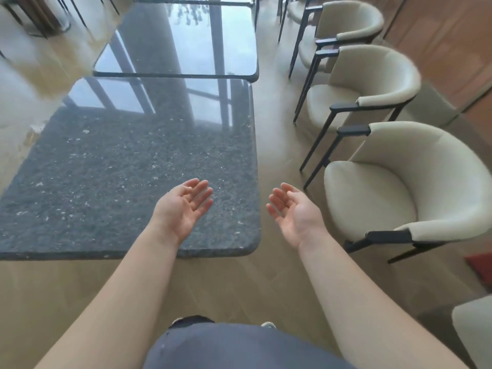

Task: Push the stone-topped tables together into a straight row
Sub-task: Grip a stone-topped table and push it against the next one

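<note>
Item one, nearest us: our grey-clad lap (239,347) and two bare forearms reaching forward over the pale wood-plank floor (239,288).

Item two: our left hand (183,206), palm up, fingers relaxed and holding nothing, seen above the near right corner area of the nearest worktop. Whether it touches the stone we cannot tell.

Item three: our right hand (292,211), palm up, fingers loosely spread, holding nothing, over the floor just right of that same worktop's right edge.

Item four, our landmark: the nearest worktop, a dark grey speckled stone-topped table with rounded corners (119,169).

Item five: beyond the landmark's far edge, a second glossy dark stone-topped table (186,49). Its near edge lies close against the landmark's far edge, and its right edge sits slightly further right than the landmark's.

Item six: beyond that, the edge of a third table (191,0) at the top of the view.

Item seven: right of the landmark, across a strip of floor, a row of cream upholstered armchairs with curved backs and dark metal legs (399,195).
</note>
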`<state>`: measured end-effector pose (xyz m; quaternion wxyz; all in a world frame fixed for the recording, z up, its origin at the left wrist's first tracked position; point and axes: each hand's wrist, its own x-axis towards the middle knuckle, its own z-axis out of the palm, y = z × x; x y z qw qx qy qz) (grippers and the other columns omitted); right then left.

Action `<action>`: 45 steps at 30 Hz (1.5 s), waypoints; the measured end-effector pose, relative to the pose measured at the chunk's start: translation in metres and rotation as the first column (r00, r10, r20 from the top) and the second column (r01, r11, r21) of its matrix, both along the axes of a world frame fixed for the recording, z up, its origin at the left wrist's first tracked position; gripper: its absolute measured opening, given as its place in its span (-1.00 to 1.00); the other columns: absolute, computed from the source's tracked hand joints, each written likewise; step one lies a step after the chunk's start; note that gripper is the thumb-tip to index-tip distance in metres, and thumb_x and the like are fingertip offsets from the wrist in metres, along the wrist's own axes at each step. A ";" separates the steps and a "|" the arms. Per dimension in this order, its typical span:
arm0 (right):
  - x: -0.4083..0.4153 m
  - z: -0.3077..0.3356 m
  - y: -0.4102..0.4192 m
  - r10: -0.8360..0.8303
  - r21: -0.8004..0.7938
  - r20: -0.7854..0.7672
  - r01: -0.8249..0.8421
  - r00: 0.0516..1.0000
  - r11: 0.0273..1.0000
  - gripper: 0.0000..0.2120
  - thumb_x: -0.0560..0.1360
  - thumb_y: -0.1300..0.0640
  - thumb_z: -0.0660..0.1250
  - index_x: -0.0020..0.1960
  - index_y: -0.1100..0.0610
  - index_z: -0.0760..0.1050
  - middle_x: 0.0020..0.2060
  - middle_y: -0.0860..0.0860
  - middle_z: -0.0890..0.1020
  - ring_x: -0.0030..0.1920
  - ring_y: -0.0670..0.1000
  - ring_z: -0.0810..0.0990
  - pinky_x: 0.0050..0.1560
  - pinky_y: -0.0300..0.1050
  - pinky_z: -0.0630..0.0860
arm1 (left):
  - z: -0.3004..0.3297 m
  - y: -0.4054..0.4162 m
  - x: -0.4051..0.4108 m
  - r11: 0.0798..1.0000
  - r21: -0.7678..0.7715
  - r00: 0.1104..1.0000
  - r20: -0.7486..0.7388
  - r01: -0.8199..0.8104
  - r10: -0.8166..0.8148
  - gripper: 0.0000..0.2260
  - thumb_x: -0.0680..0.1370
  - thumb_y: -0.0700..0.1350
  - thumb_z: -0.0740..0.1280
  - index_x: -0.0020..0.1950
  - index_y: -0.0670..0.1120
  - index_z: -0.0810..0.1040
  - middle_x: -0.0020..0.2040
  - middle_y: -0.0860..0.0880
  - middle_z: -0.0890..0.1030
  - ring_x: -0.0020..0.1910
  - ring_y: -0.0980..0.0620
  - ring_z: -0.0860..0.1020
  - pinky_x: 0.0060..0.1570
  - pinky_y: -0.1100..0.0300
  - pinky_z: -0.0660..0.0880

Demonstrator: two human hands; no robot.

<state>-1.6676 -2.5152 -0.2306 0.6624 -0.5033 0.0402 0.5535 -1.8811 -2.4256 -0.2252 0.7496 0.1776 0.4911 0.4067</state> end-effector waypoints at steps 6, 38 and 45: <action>0.048 0.009 0.023 0.188 -0.039 0.285 -0.185 0.940 0.982 -0.78 0.64 0.31 0.08 0.12 0.17 0.48 -0.14 0.09 0.60 -0.13 0.05 0.58 0.00 -0.02 0.56 | 0.013 0.011 0.052 0.968 0.203 0.942 -0.326 0.150 -0.077 -0.73 0.63 -0.30 0.08 0.22 -0.19 0.51 0.11 -0.19 0.66 0.07 -0.12 0.67 0.08 -0.03 0.58; 0.237 -0.017 0.371 0.691 -0.219 0.476 -0.687 0.545 0.693 -0.74 0.60 0.33 0.09 0.09 0.13 0.52 -0.14 0.08 0.63 -0.13 0.04 0.62 0.01 -0.02 0.60 | -0.015 0.220 0.211 0.947 0.201 0.863 -0.396 -0.252 0.314 -0.75 0.63 -0.33 0.10 0.12 -0.16 0.54 0.00 -0.16 0.68 -0.02 -0.09 0.67 0.02 -0.02 0.58; 0.285 -0.031 0.483 0.810 -0.237 0.465 -0.830 0.359 0.504 -0.74 0.58 0.36 0.09 0.10 0.16 0.50 -0.17 0.07 0.61 -0.15 0.02 0.58 0.02 -0.03 0.56 | -0.038 0.303 0.290 0.873 0.110 0.792 -0.378 -0.475 0.479 -0.77 0.62 -0.35 0.09 0.11 -0.20 0.52 0.01 -0.21 0.65 -0.04 -0.13 0.65 -0.03 -0.02 0.57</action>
